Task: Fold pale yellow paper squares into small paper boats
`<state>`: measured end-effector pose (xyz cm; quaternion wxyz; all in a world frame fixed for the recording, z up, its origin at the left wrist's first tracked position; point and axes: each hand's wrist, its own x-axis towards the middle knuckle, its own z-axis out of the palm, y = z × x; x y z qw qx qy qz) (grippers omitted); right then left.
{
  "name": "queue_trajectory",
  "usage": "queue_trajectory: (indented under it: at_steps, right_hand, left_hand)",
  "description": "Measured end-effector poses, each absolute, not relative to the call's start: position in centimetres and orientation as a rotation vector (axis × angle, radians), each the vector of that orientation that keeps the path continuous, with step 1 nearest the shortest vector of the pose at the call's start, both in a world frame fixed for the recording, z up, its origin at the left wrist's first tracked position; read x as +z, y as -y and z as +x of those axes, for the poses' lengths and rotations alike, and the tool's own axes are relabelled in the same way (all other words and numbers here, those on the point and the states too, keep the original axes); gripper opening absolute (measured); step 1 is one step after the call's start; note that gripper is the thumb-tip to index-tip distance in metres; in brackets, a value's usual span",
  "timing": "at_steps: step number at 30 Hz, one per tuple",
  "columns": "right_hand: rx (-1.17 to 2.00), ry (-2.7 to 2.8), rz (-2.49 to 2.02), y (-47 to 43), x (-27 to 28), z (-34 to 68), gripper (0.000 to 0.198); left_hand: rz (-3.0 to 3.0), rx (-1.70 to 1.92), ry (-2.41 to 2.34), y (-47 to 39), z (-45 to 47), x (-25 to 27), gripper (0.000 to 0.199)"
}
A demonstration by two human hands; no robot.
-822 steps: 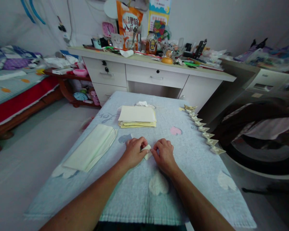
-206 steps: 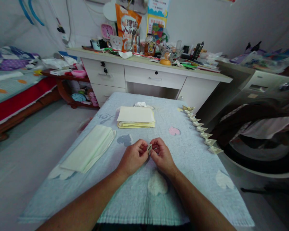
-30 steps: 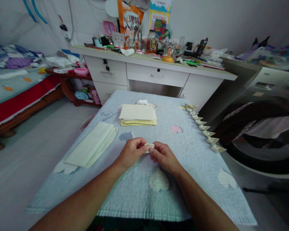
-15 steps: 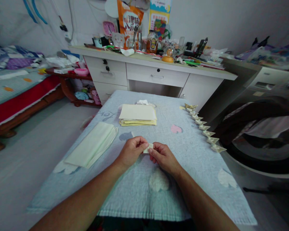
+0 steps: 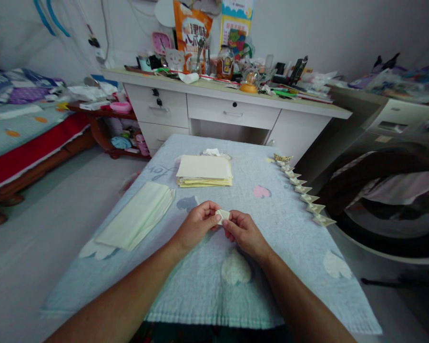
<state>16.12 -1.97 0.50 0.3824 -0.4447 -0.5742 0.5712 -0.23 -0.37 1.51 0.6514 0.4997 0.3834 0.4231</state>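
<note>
Between my two hands is a small folded piece of pale paper (image 5: 223, 216), held above the cloth-covered table (image 5: 200, 290). My left hand (image 5: 200, 221) pinches its left side with thumb and fingers. On the other side, my right hand (image 5: 243, 230) grips the lower right edge, its thumb on the paper's face. Beyond them lies a stack of cream and yellow paper sheets (image 5: 204, 167). A larger pale green folded paper bundle (image 5: 137, 214) rests to the left. Along the right edge runs a row of small folded paper boats (image 5: 309, 197), several in line.
A white desk (image 5: 232, 107) crowded with jars, bags and small items stands behind the table. To the right is a washing machine (image 5: 396, 143) with clothes at its round door. A bed (image 5: 32, 124) is at the left. Crumpled white tissue (image 5: 211, 152) sits behind the paper stack.
The small folded paper has tilted in my fingers and shifted slightly up and right. Both hands keep their pinch, with the thumbs slightly moved.
</note>
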Motion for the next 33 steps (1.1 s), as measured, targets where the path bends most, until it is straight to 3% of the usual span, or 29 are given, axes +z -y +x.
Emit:
queue_trajectory:
  at_steps: [5,9,15,25,33]
  right_hand:
    - [1.447,1.508,-1.16,1.9,0.7,16.2,0.029]
    - [1.109,1.6,-1.183,1.8,0.9,16.7,0.009]
    - [0.69,1.93,-1.188,1.5,1.2,17.2,0.028]
    - [0.585,2.117,-1.217,1.2,0.1,17.2,0.03]
    - [0.529,2.163,-1.301,1.0,-0.1,17.2,0.019]
  left_hand:
    - [1.119,1.032,-0.94,0.3,-0.1,1.3,0.029]
    - [1.227,1.002,-1.0,0.0,-0.3,0.9,0.019]
    - [1.626,0.949,-1.113,0.3,-0.4,0.7,0.006]
    - [2.055,0.802,-1.292,0.5,-0.5,0.4,0.006]
    - [2.304,0.729,-1.251,0.3,-0.8,0.5,0.009]
